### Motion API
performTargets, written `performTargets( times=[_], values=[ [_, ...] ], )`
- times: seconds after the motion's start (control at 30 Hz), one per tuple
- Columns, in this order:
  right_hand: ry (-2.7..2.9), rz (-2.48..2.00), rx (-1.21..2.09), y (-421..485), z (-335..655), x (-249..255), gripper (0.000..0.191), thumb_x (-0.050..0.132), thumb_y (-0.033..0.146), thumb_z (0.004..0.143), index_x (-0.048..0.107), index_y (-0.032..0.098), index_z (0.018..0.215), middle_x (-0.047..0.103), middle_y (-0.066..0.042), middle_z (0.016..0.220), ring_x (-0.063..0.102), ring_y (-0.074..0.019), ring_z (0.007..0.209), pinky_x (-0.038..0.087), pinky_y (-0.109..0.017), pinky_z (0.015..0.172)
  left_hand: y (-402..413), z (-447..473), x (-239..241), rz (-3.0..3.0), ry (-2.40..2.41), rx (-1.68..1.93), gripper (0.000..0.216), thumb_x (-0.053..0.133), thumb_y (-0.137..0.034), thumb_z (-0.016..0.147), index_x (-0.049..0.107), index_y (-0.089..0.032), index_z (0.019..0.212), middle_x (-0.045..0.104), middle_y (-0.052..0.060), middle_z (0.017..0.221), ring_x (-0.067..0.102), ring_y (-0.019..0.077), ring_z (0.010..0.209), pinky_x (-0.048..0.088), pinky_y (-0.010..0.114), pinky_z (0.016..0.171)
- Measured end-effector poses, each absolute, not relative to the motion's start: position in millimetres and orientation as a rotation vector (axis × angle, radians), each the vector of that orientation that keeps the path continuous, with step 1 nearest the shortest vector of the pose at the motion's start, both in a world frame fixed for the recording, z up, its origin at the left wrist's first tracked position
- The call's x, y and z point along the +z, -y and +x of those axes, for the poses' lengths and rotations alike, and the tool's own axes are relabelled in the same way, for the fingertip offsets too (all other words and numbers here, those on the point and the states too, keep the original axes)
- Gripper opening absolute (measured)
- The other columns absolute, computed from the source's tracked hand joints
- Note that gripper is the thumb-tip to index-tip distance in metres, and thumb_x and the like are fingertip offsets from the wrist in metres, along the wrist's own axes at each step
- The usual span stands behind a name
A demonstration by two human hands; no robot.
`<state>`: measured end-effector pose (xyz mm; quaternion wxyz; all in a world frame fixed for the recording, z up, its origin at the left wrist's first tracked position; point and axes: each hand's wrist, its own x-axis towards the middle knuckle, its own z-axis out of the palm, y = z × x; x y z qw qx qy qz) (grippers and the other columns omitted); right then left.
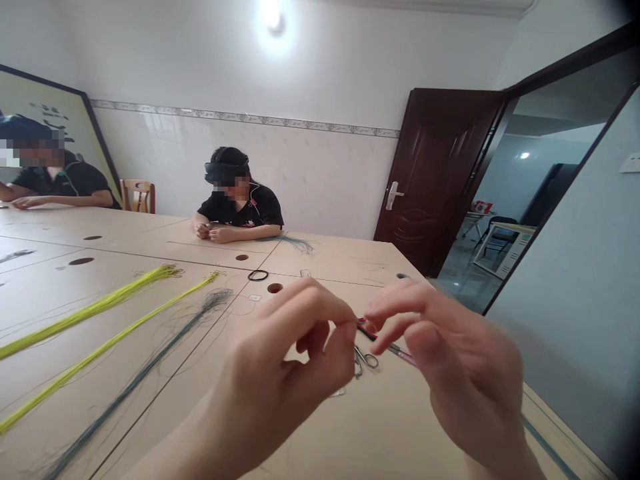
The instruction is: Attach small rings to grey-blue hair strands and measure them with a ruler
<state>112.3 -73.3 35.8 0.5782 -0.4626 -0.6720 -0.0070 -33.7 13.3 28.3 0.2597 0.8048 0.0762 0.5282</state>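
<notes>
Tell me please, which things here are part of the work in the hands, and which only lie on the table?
In use: left hand and right hand, pinching a small red-black piece.

Lying about: scissors, yellow strands, grey strands, black ring.

Small red-and-dark piece (367, 328), thin, pinched between fingertips of left hand (295, 360) and right hand (450, 360), held above table; details too small to tell.

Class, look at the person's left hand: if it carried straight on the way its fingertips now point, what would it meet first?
The left hand points rightward at the right hand. It would probably first meet the small red-and-dark piece pinched between both hands, then the right fingertips. Depth is hard to judge.
</notes>
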Motion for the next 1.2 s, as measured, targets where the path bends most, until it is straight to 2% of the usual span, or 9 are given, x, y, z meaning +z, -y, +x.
performTargets(
  times=[0.07,0.13,0.3,0.5,0.7,0.93,1.2],
  values=[
    [1.543,-1.213,0.15,78,109,39,0.023,0.048,0.039,0.094,0.062,0.024,0.083,0.062,0.004,0.076,0.059,-0.0071,0.06,0.051,-0.017,0.055,-12,-33,26,2.276,-0.118,1.445,0.02,0.05,-0.002,0.083,0.053,-0.021,0.083,0.051,-0.002,0.073,0.05,0.0076,0.064,0.039,0.019,0.05],
    [1.518,-1.244,0.209,81,106,41,0.017,0.051,0.034,0.092,0.061,0.025,0.081,0.061,0.004,0.074,0.059,-0.0076,0.058,0.051,-0.017,0.053,-13,-33,25,2.329,-0.065,1.434,0.02,0.051,-0.001,0.083,0.053,-0.021,0.086,0.05,-0.002,0.075,0.049,0.0068,0.064,0.04,0.019,0.052],
    [1.517,-1.179,0.165,81,105,38,0.006,0.06,0.023,0.086,0.062,0.026,0.082,0.061,0.003,0.075,0.059,-0.0084,0.058,0.052,-0.019,0.053,-13,-35,27,2.298,-0.018,1.429,0.021,0.05,-0.001,0.084,0.054,-0.02,0.09,0.054,-0.002,0.078,0.053,0.0058,0.068,0.045,0.017,0.058],
    [1.563,-1.036,0.135,80,105,35,0.011,0.057,0.014,0.087,0.062,0.024,0.088,0.063,0.003,0.08,0.06,-0.0077,0.067,0.052,-0.018,0.058,-10,-37,30,2.241,-0.027,1.425,0.019,0.051,-0.004,0.083,0.056,-0.021,0.088,0.056,-0.003,0.075,0.054,0.006,0.066,0.047,0.019,0.059],
    [1.6,-1.047,0.055,77,106,31,0.012,0.055,0.014,0.089,0.061,0.023,0.091,0.062,0.001,0.082,0.061,-0.0105,0.078,0.052,-0.022,0.064,-8,-33,33,2.154,-0.105,1.408,0.016,0.049,-0.006,0.081,0.055,-0.02,0.078,0.057,-0.004,0.068,0.055,0.0073,0.062,0.046,0.022,0.056],
    [1.658,-1.119,-0.186,77,107,33,0.01,0.053,0.015,0.09,0.057,0.023,0.087,0.061,0.003,0.084,0.059,-0.0109,0.087,0.05,-0.026,0.08,-6,-34,35,2.11,-0.141,1.358,0.014,0.052,-0.007,0.081,0.054,-0.021,0.078,0.058,-0.005,0.066,0.057,0.007,0.062,0.048,0.021,0.058],
    [1.74,-1.138,-0.293,80,108,38,0.008,0.052,0.015,0.091,0.056,0.022,0.089,0.062,0.002,0.088,0.06,-0.0098,0.088,0.048,-0.023,0.079,-4,-37,36,2.099,-0.151,1.328,0.015,0.051,-0.008,0.082,0.057,-0.02,0.077,0.059,-0.005,0.065,0.057,0.0075,0.06,0.048,0.021,0.055]
  ],
)
